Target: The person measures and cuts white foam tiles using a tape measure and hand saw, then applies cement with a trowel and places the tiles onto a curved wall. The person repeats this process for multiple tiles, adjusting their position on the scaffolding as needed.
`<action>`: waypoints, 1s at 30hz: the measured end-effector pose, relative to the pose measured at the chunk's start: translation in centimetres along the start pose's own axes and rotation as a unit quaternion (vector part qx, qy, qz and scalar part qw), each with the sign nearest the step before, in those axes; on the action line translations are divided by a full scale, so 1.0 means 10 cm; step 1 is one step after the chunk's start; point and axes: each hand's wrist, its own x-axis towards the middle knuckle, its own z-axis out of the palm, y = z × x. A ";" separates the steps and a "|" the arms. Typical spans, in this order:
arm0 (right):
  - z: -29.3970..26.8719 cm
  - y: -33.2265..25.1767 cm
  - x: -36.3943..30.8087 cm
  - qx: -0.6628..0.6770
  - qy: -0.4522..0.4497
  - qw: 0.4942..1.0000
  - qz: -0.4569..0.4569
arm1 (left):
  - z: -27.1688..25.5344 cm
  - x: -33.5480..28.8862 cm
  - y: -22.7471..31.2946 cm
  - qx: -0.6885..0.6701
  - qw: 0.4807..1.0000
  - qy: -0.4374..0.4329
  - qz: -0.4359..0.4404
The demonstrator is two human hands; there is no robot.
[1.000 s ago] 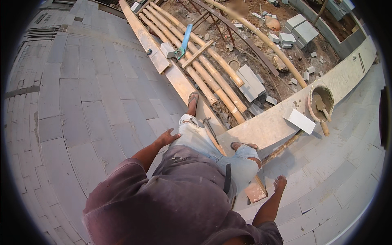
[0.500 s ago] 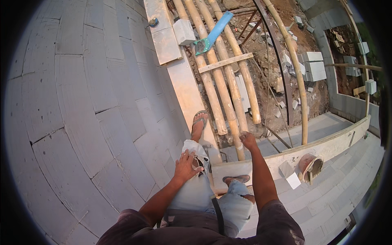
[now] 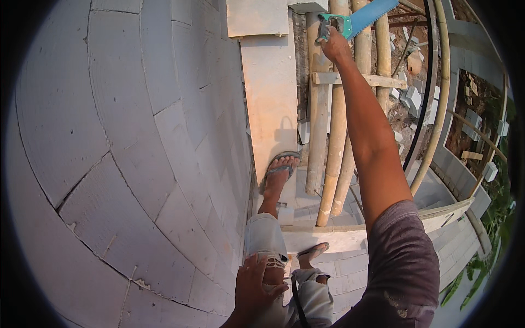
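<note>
My right arm is stretched far forward, and my right hand (image 3: 334, 48) is closed on the green handle of a hand saw (image 3: 367, 15). The saw's toothed blue blade points up to the right and runs out of the picture at the top. It is over several bamboo poles (image 3: 337, 147), which a short wooden crosspiece (image 3: 392, 82) spans. My left hand (image 3: 256, 287) lies on my bent left knee with its fingers spread, holding nothing. Torn light jeans (image 3: 265, 235) cover the knee.
My left foot, in a flip-flop, stands on a narrow plank (image 3: 270, 104); my right foot is lower, by a ledge (image 3: 295, 238). A grey block wall (image 3: 136, 164) rises along the left. Beyond the poles are a dark metal bar (image 3: 429, 71) and loose white blocks (image 3: 413, 101).
My right hand has gone from beside the near pole ends forward to the saw's handle and closed on it. The view has shifted and turned; my left hand stays on the knee.
</note>
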 end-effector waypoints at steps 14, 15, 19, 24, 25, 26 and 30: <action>-0.58 0.44 -1.20 0.281 0.292 0.912 0.062 | -0.02 0.13 0.21 0.021 0.999 -0.016 0.035; -0.95 0.40 -1.47 0.516 0.262 0.810 0.096 | 0.06 0.12 0.22 0.018 0.999 -0.011 0.041; -1.95 0.54 -3.38 0.817 0.162 0.545 0.094 | 0.26 0.04 0.25 0.033 0.997 -0.037 0.056; -2.23 0.68 -5.88 0.615 0.042 0.691 0.376 | 0.54 -0.18 0.25 0.129 0.983 -0.063 0.112; -2.19 0.71 -6.35 0.627 0.072 0.667 0.397 | 0.60 -0.20 0.15 0.146 0.978 -0.060 0.138; -2.16 0.75 -6.82 0.636 0.101 0.642 0.416 | 0.69 -0.21 0.15 0.162 0.973 -0.060 0.155; -2.32 0.92 -8.60 0.553 0.067 0.652 0.515 | 1.15 -0.19 0.32 0.236 0.944 -0.068 0.220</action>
